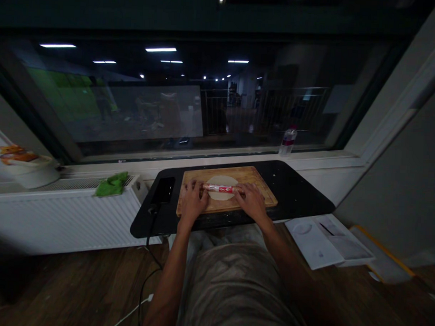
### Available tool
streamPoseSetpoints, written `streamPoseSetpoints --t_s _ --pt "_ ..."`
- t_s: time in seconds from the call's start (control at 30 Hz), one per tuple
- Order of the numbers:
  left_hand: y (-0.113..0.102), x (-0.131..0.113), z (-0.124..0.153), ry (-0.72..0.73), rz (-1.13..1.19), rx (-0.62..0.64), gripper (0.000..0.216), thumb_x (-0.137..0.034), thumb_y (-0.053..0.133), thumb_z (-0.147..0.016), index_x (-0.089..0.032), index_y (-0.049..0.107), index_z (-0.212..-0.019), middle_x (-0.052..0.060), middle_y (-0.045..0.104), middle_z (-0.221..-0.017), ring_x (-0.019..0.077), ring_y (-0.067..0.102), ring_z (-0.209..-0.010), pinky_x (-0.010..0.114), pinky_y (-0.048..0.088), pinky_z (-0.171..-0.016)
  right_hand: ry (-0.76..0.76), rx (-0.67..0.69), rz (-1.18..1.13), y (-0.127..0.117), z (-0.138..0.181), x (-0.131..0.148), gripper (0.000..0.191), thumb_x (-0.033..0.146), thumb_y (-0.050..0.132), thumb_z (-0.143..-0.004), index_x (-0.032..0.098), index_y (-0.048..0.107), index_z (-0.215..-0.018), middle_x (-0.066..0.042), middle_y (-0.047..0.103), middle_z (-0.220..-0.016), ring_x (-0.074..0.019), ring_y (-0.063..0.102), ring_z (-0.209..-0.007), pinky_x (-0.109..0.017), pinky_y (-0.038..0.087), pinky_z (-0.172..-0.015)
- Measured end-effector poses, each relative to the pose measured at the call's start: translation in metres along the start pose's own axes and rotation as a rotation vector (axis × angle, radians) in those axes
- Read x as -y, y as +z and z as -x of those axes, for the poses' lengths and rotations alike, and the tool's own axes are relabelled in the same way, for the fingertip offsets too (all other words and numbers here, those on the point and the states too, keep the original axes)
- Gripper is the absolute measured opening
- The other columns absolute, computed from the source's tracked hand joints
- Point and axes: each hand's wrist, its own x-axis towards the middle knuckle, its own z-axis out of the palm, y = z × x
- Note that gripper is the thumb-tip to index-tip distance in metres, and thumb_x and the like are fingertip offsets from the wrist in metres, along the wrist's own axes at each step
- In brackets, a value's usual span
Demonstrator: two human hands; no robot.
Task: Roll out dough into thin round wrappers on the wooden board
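A wooden cutting board lies on a small black table. On the board rests a flat round of pale dough. Across the dough lies a red-and-white cylinder used like a rolling pin. My left hand presses on its left end with fingers laid flat. My right hand presses on its right end the same way.
A dark phone lies on the table's left part, with a cable hanging down. A green cloth sits on the white radiator. A plastic bottle stands on the windowsill. White papers lie on the floor at right.
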Motion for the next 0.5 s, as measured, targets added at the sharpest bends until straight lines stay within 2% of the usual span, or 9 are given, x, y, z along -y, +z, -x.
streamPoseSetpoints --t_s 0.3,0.5 --pt "0.0011 0.0008 -0.0008 0.007 0.005 0.004 0.035 -0.032 0.060 -0.104 -0.025 0.072 -0.136 0.015 0.065 -0.150 0.0373 0.058 -0.140 0.055 0.047 -0.124 -0.004 0.000 -0.001 0.0003 -0.0001 -0.0008 0.033 0.042 0.058 -0.114 0.024 0.079 -0.133 -0.011 0.081 -0.128 -0.0333 0.068 -0.123 -0.047 0.052 -0.108" --pt "0.0008 0.0002 -0.0002 -0.002 -0.002 0.001 0.036 -0.033 0.061 -0.104 -0.024 0.072 -0.137 0.016 0.064 -0.149 0.0370 0.059 -0.135 0.055 0.048 -0.122 0.000 -0.014 -0.011 0.0000 -0.0001 0.0009 0.032 0.040 0.059 -0.113 0.025 0.080 -0.132 -0.011 0.082 -0.129 -0.0329 0.068 -0.124 -0.047 0.052 -0.111"
